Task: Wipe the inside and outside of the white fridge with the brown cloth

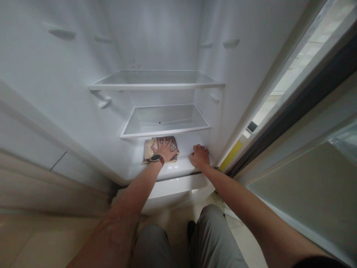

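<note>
I look into an open white fridge. My left hand, with a watch on the wrist, lies flat with fingers spread on a patterned cloth that rests on the fridge's white bottom floor. My right hand rests to the right of the cloth on the same floor, near the right wall; its fingers are curled under and nothing shows in them. Both arms reach forward from below.
A clear drawer sits just above the cloth. A glass shelf is higher up. The open fridge door stands at the right. My knees in grey trousers are on the tiled floor.
</note>
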Motion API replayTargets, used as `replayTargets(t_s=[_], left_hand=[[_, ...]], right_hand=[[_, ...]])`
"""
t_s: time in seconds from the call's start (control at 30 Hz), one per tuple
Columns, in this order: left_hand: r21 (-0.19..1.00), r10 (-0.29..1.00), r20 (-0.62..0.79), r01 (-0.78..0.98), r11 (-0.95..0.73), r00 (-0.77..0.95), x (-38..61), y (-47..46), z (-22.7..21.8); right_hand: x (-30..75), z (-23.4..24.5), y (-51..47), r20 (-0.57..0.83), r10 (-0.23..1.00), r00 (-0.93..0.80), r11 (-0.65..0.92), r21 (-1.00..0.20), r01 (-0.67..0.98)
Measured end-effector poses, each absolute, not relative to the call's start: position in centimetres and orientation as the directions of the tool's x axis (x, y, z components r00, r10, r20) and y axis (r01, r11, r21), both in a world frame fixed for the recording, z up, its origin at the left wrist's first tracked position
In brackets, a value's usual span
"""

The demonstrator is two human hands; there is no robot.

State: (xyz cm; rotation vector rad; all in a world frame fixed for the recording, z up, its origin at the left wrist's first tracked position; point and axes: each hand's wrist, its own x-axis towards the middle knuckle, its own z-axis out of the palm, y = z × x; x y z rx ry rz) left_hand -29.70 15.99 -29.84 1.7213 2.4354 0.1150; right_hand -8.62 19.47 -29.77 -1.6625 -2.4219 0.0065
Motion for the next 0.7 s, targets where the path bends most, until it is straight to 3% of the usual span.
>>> replayTargets(t_s=[0.5, 0.7], left_hand=[[0.187, 0.951, 0.040, 0.937, 0.295, -0.307, -30.3, 20.1, -29.5], [0.233, 0.965, 0.000, 0.939, 0.254, -0.261, -31.2, 23.3, -29.3]], right_hand=[[-8.6, -29.6, 19.4, 0.171, 0.919, -0.357, 0.373, -0.075, 0.925], [-8.7, -29.6, 19.4, 0.188, 0.917, -0.352, 0.372, -0.082, 0.925]])
